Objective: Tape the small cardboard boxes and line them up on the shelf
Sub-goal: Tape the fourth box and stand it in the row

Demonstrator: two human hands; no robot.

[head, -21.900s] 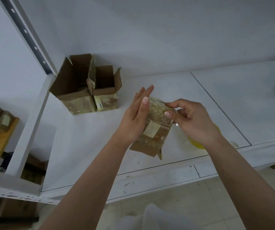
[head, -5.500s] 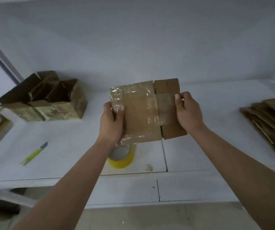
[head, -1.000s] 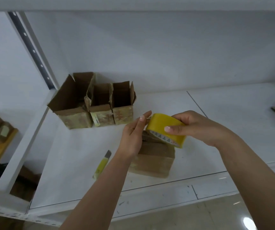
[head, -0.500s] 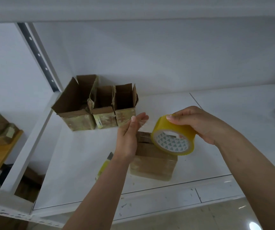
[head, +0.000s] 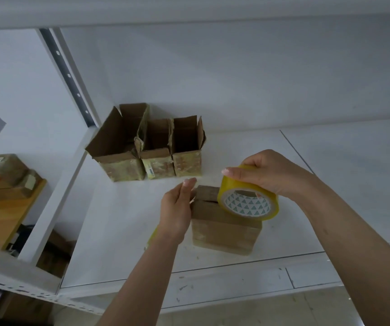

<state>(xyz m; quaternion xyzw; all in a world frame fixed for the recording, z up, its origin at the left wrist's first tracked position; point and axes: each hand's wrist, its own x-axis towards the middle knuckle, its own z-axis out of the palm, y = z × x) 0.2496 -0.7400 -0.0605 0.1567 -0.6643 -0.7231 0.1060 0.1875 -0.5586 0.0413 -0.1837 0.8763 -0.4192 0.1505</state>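
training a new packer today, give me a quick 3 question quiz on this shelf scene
1. True or false: the right hand holds the yellow tape roll.
2. How many open boxes stand in the row at the back of the shelf?
3. Which is nearer the shelf's front edge: a) the open boxes b) the box being taped?

Key: 1 true; 2 three; 3 b.
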